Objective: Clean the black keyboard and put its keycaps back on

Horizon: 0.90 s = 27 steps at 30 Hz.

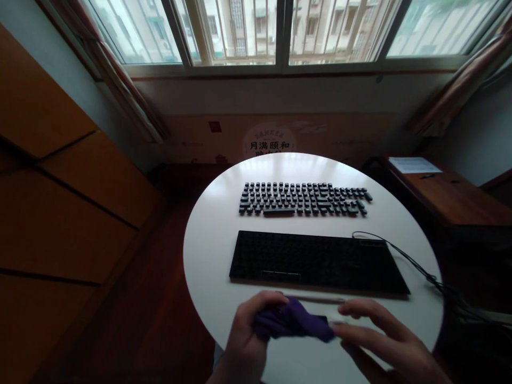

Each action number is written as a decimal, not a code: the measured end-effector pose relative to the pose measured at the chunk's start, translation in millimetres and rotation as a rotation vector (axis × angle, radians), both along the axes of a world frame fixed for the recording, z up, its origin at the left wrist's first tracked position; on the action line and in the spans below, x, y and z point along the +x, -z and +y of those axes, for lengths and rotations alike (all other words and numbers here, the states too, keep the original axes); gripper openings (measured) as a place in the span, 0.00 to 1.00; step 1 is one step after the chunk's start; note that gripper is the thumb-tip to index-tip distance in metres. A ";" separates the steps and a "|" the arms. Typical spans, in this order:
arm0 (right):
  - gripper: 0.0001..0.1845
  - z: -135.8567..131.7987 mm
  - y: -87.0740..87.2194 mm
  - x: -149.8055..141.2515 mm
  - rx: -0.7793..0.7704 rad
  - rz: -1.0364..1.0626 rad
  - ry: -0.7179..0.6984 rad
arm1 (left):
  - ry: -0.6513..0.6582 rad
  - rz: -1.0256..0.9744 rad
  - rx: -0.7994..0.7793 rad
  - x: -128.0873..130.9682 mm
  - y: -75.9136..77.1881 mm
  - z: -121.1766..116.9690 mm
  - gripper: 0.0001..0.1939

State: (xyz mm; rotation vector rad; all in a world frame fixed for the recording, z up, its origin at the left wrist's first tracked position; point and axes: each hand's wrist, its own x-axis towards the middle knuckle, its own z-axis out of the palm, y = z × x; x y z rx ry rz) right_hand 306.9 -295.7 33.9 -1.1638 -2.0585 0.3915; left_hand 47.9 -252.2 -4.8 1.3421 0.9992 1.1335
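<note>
A bunched, twisted purple cloth (294,320) is held over the near part of the round white table. My left hand (250,333) is closed around its left end, thumb on top. At the cloth's right end, the fingertips of my right hand (384,338) grip the edge, while one upper finger stands apart. Just beyond my hands lies a slim rod-like item (320,299), partly hidden by the cloth and fingers. Behind it rests a black keyboard base (316,264) without its keycaps. A small dark item behind the cloth is too blurred to name.
Loose black keycaps (304,200) are laid out in keyboard order at the far side of the white table (208,234). A black cable (416,261) runs off the right edge. A wooden desk (460,197) with paper stands right; orange cabinets (80,202) stand left.
</note>
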 end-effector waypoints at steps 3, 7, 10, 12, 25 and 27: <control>0.16 1.8 11.4 15.0 0.070 -0.075 0.132 | -0.266 -0.020 -0.068 -26.5 -14.2 27.5 0.13; 0.10 2.2 27.9 35.8 0.094 -0.091 0.245 | -0.435 0.310 0.220 -48.7 -28.0 66.7 0.16; 0.09 7.5 44.9 56.1 0.091 -0.114 0.344 | -0.413 0.616 0.382 -54.1 -19.2 87.6 0.15; 0.11 11.6 60.7 70.2 0.099 -0.142 0.436 | -0.439 0.661 0.399 -56.6 -3.9 97.9 0.14; 0.25 13.3 120.9 108.2 0.293 -0.323 0.784 | -0.646 0.282 0.086 -70.9 45.8 117.6 0.17; 0.28 14.8 132.7 122.2 0.301 -0.371 0.754 | -0.647 0.268 0.089 -69.9 45.8 117.4 0.17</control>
